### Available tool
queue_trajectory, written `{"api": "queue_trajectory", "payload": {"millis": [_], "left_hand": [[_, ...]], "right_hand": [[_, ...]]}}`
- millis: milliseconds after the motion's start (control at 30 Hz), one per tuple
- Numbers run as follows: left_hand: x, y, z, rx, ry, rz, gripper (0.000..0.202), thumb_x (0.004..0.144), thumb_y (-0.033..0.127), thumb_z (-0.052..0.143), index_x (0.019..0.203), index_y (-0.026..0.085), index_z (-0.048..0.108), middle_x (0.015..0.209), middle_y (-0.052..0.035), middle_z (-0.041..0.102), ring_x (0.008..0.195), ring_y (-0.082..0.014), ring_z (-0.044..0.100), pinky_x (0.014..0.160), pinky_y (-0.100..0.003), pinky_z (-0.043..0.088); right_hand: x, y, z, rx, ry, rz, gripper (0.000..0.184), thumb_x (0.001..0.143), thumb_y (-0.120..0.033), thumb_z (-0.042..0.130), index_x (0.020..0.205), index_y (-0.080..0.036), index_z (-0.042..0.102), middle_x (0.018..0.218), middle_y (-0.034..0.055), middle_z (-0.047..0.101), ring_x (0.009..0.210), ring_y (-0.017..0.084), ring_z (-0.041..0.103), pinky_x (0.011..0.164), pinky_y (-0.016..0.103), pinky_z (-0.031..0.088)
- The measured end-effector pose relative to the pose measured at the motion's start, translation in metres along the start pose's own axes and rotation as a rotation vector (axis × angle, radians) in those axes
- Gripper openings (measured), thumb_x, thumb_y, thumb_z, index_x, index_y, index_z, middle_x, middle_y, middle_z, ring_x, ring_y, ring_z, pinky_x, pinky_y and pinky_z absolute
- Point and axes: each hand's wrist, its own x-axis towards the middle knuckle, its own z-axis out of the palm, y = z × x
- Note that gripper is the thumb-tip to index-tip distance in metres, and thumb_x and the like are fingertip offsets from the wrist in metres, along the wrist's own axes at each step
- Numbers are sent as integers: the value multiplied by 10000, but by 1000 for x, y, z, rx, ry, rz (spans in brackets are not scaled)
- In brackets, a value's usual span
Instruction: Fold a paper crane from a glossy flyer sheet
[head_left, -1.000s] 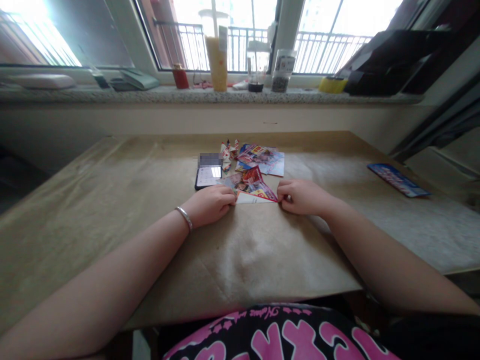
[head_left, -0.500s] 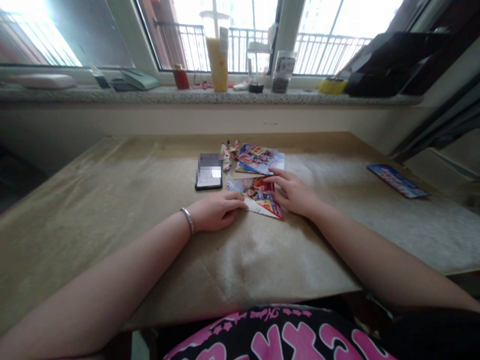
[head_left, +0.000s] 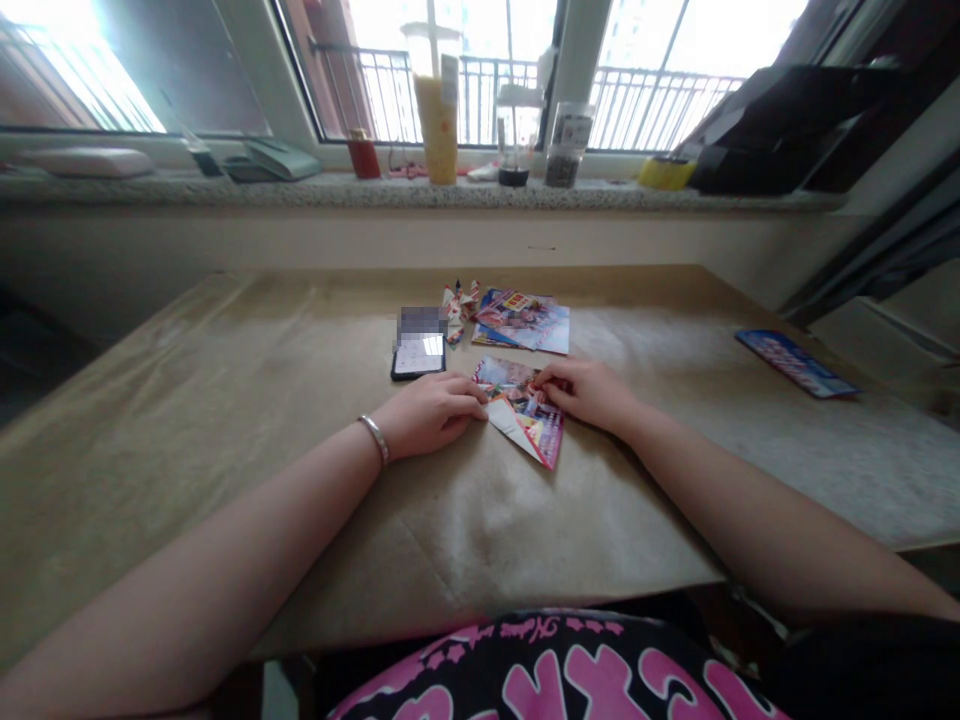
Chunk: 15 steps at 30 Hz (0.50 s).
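Observation:
A colourful printed paper (head_left: 551,425) lies on the table between my hands, one edge folded over to show a narrow white flap. My left hand (head_left: 433,412), a silver bangle at its wrist, has its fingers closed at the paper's left edge by the flap. From the right, my right hand (head_left: 589,392) bends its fingers together onto the paper's upper right part, covering some of the print. Just beyond my left hand rests a phone (head_left: 418,352) with a lit screen. Folded paper pieces (head_left: 459,312) stand beside it.
Behind the paper is a stack of printed sheets (head_left: 551,325). A blue printed packet (head_left: 796,362) lies on the table's right side. Along the windowsill (head_left: 390,195) stand a tall yellow drink cup (head_left: 437,125), other containers and a black bag (head_left: 772,135).
The printed paper has turned clockwise, its lower corner swinging towards me. My right hand has drawn slightly nearer to me and its fingers have bent; my left hand has barely shifted.

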Motion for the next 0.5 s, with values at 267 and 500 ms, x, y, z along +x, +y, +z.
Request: {"api": "queue_trajectory", "payload": {"millis": [267,500], "left_hand": [[0,2,1,164,74,-24,252,886,198,441,1075,174,605,1155,-84,617,1047,-203,566,911,-369,468],[1,3,1,176,89,-10,318,902,260,445,1185,176,566,1197,-86,594,1093,-218,539,938,-381,461]], "right_hand": [[0,-2,3,167,4,147,298,868,-158,434,983,-194,706,941,39,729,823,159,661,737,254,483],[-1,-8,4,199,51,157,355,850,-207,490,1168,-156,639,1106,79,688,888,186,653,798,300,501]]}}
